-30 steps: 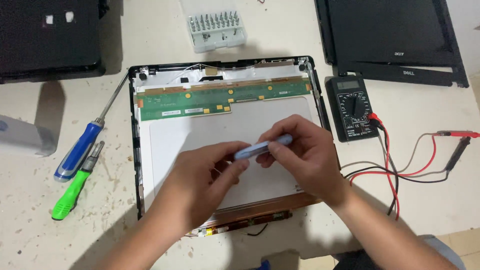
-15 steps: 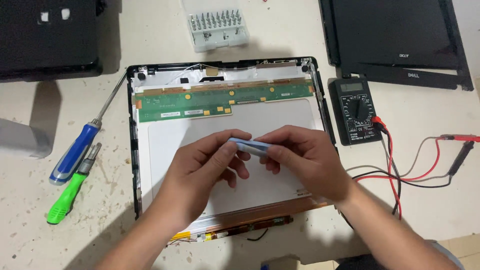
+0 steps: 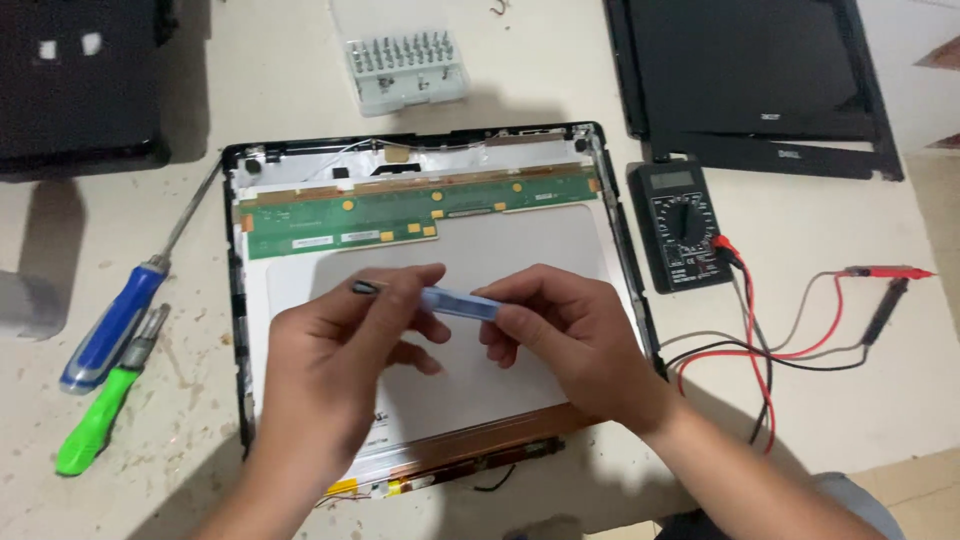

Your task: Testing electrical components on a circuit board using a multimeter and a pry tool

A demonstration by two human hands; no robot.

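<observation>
Fingertips of both our hands pinch a small light-blue precision screwdriver [image 3: 458, 303] level above the laptop screen panel [image 3: 420, 300]: our left hand [image 3: 335, 365] grips the dark tip end, our right hand [image 3: 575, 345] the blue handle end. Beyond the tool, a green circuit strip [image 3: 400, 215] runs across the panel's top. Left of the panel lie a blue-handled screwdriver [image 3: 110, 325] and a green-handled one [image 3: 100, 415]; right of it sits a multimeter [image 3: 685, 225] with red and black leads.
</observation>
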